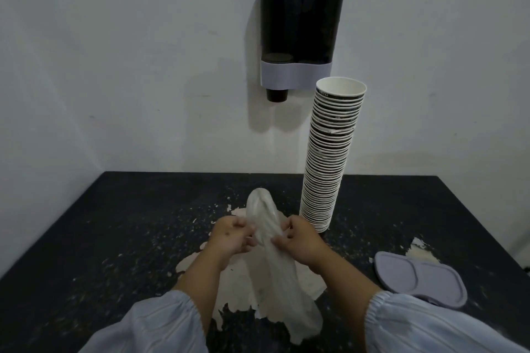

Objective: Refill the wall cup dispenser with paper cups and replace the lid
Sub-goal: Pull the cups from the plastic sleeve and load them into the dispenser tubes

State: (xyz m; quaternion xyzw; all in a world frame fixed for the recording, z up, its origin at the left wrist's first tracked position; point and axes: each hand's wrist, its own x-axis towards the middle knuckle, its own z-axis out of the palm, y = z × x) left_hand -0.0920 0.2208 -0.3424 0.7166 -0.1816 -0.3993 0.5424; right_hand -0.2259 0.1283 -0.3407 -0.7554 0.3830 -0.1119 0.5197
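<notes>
So both hands, left [233, 233] and right [298, 238], are pinching the limp clear plastic sleeve wrapper [275, 261], which I'd guess came off the cups, so no actual refilling yet. The tall stack of black-and-white paper cups [329, 157] stands on the dark chipped bench [114, 223], just right of the wrapper. Next move, I reckon: ditch the wrapper, lift the stack into the open top of the black wall dispenser [301, 23] above it. The flat lilac double-oval lid [420, 278] lies right of the stack. The stack looks tall and wobbly.
</notes>
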